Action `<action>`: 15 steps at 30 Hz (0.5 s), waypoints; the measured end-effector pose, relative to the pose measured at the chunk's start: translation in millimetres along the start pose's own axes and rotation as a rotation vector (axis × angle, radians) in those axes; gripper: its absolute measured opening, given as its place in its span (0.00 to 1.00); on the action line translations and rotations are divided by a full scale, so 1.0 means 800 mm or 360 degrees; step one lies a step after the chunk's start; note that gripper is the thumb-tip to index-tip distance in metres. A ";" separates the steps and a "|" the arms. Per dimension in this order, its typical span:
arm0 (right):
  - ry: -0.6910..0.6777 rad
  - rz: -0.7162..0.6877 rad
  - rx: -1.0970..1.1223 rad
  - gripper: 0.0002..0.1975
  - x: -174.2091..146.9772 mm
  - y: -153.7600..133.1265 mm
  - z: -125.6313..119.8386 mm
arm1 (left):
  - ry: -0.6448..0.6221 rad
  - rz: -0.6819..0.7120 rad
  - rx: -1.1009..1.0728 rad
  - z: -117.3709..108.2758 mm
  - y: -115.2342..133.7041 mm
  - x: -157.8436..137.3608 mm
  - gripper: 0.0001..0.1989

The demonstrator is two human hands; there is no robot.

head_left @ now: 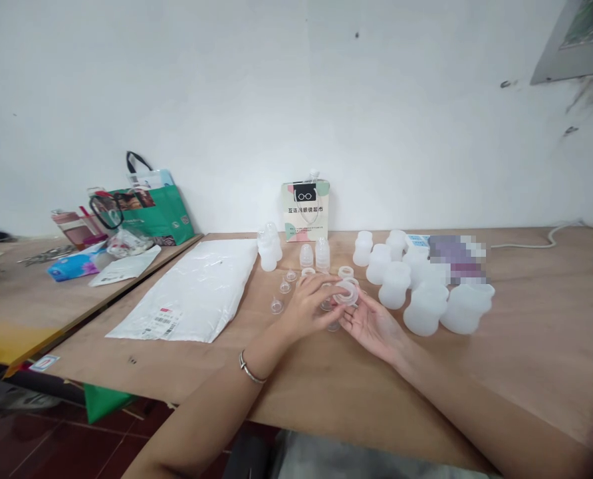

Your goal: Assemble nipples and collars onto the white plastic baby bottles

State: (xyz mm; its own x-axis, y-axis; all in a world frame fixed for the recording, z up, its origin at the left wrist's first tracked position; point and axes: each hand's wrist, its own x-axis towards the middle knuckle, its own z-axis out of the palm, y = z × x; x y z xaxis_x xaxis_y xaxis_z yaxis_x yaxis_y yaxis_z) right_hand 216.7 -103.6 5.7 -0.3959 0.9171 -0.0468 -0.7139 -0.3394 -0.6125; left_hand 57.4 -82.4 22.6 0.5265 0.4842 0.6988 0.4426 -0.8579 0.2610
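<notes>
Both hands meet over the table, closed around a translucent baby bottle collar ring (346,293). Fingers of my left hand (309,307) grip its left side and top, while my right hand (371,327) supports it from below and the right. Whether a nipple sits inside the ring is hard to make out. Several clear nipples (284,287) lie left of my left hand, and more clear parts are partly hidden beneath the hands. Just beyond the hands lies another collar ring (346,272). Two clear domed bottle tops (322,254) stand behind.
Several frosted baby bottle bodies (395,285) stand to the right. Assembled-looking bottles (269,246) are at the back, near a paper bag (305,211). A white mailing bag (187,289) covers the table's left part. A green bag (161,213) stands on the adjoining table.
</notes>
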 end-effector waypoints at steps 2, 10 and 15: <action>-0.0040 0.0017 -0.0038 0.11 0.000 0.000 0.000 | -0.0053 -0.0022 0.0001 -0.002 0.002 0.000 0.18; -0.0107 -0.0011 -0.0032 0.11 0.003 0.000 -0.008 | 0.0047 0.0070 -0.0126 0.005 0.003 0.001 0.14; -0.0102 -0.0028 -0.0047 0.07 0.004 0.003 -0.013 | 0.0164 0.0116 -0.0094 0.003 0.003 0.001 0.15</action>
State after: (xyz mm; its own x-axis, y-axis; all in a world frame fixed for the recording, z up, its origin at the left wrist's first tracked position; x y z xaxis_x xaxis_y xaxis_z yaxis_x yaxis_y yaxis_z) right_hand 219.3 -99.1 -4.1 -0.4204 0.9072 0.0141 -0.7039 -0.3163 -0.6360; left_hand 60.7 -83.8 22.1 0.4771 0.4026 0.7812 0.3606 -0.9003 0.2437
